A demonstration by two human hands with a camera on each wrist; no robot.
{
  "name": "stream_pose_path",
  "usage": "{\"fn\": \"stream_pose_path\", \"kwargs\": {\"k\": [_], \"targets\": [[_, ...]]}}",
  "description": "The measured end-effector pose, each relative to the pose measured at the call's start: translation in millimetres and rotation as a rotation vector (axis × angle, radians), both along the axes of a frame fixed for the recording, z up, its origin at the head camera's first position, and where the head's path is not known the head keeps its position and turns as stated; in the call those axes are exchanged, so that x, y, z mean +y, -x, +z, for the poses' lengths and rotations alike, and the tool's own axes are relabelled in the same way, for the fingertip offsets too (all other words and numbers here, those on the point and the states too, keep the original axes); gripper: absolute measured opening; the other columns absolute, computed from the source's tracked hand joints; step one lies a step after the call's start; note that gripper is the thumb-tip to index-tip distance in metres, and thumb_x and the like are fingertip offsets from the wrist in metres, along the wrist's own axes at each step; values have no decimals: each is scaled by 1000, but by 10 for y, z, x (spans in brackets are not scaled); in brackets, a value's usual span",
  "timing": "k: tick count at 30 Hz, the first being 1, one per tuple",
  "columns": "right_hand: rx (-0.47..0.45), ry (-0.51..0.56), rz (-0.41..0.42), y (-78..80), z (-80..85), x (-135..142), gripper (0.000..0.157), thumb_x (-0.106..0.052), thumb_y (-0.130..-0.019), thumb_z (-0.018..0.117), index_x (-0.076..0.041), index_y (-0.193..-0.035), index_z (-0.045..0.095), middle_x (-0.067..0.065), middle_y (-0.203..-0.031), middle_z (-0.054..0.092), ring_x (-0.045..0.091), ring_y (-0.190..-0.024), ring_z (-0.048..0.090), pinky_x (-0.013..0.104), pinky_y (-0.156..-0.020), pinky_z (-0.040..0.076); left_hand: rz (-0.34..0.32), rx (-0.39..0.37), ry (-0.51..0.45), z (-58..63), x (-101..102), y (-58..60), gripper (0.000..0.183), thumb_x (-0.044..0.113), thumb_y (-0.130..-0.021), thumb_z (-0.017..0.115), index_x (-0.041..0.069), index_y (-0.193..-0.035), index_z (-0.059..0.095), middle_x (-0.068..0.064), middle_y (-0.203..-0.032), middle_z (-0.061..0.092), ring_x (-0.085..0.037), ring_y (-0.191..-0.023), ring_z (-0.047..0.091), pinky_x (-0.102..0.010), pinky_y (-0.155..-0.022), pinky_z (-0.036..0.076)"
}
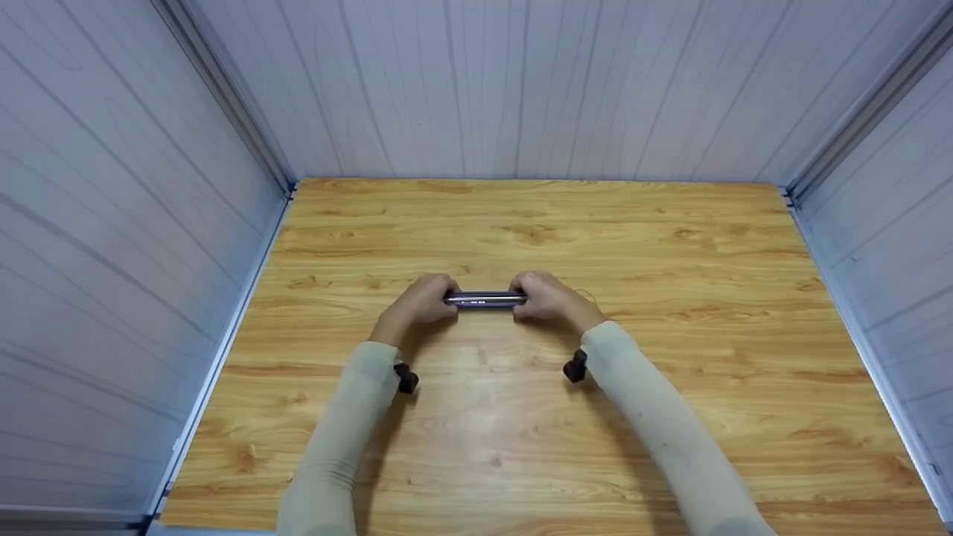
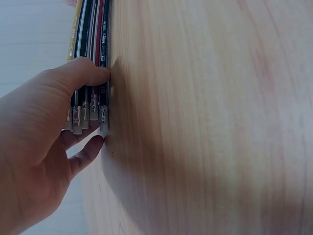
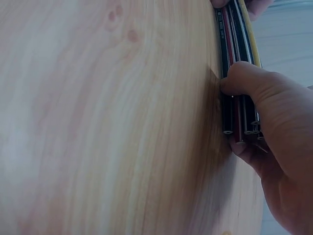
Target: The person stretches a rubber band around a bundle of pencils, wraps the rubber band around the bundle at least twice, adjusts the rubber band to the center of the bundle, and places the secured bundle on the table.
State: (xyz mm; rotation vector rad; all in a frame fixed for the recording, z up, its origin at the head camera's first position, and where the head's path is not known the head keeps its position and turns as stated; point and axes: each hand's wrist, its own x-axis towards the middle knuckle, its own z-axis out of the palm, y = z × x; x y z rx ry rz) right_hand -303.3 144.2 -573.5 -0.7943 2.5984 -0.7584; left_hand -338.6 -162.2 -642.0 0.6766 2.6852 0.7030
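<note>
A bundle of several pencils (image 1: 485, 299), dark ones with a red and a yellow one among them, lies crosswise between both hands over the middle of the table. My left hand (image 1: 429, 299) grips the end with the metal ferrules and erasers (image 2: 90, 115), thumb laid across the pencils (image 2: 101, 49). At the other end, my right hand (image 1: 547, 299) holds the unsharpened tips (image 3: 239, 131), its thumb pressed over the shafts (image 3: 234, 44). The ends are slightly uneven in both wrist views. The fingers beneath the bundle are partly hidden.
The wood-grain table (image 1: 521, 447) reaches back to a pale panel wall (image 1: 484, 89). Similar panels stand at the left (image 1: 112, 260) and right (image 1: 901, 260). Black wrist cameras (image 1: 406, 378) stick out from the inner sides of both pale sleeves (image 1: 655, 417).
</note>
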Motion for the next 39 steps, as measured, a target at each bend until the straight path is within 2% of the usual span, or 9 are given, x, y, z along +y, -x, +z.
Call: {"fn": "stream_pose_path", "kwargs": {"k": [3,9,10,12,15,20,25,33,39], "targets": [[-11,10,-4,5,39,7,19,-6,-98,75,1,-116,77,13,-107,74,20,-87,55,35,-79,48,-7,-4,-4,113,11,-51,19,18,-98,74,10,-113,80,-6,-108,76,-20,-95,63,-39,-89,54],[12,27,-9,40,201,34,18,-7,-98,74,-2,-115,77,12,-105,74,20,-86,56,34,-78,47,18,-14,-44,731,122,-343,15,15,-102,70,8,-114,75,-5,-95,67,-19,-84,55,-35,-78,45],[20,32,-7,49,231,40,17,-7,-99,74,-2,-115,77,13,-104,74,19,-85,57,34,-78,46,37,-18,-36,873,162,-414,16,13,-103,68,8,-117,74,-6,-96,66,-21,-84,55,-36,-78,45],[40,38,4,66,290,48,15,-8,-99,73,-3,-113,77,13,-101,76,19,-83,56,34,-78,45,48,-1,-30,942,179,-441,18,16,-104,65,10,-120,72,-4,-97,66,-20,-85,55,-35,-79,44],[57,63,12,81,360,55,15,-9,-99,72,-3,-113,75,13,-97,76,18,-80,54,34,-76,43,55,30,-10,1002,196,-452,24,20,-104,64,11,-125,71,-4,-100,67,-20,-87,55,-36,-80,45],[101,103,35,87,430,63,18,-5,-97,70,0,-114,75,12,-94,72,17,-79,52,32,-74,42,3,114,40,1041,208,-417,30,20,-105,64,6,-129,73,-7,-96,67,-21,-84,52,-37,-79,42],[119,129,55,93,461,65,11,-3,-97,74,0,-107,77,10,-91,72,18,-80,53,32,-76,44,-38,160,44,1054,220,-403,26,29,-110,69,4,-118,74,-3,-86,61,-17,-76,49,-34,-72,41],[95,114,45,84,449,77,4,-3,-100,76,-1,-103,74,9,-89,70,18,-81,55,33,-76,46,-65,192,45,1066,246,-397,54,55,-104,78,2,-108,72,0,-80,55,-14,-69,46,-30,-66,38],[104,123,30,87,455,82,5,-1,-99,76,-2,-104,77,11,-92,74,19,-82,57,35,-78,48,-80,206,79,1061,258,-387,52,53,-113,65,2,-107,69,1,-76,49,-15,-67,44,-31,-65,37]]}}
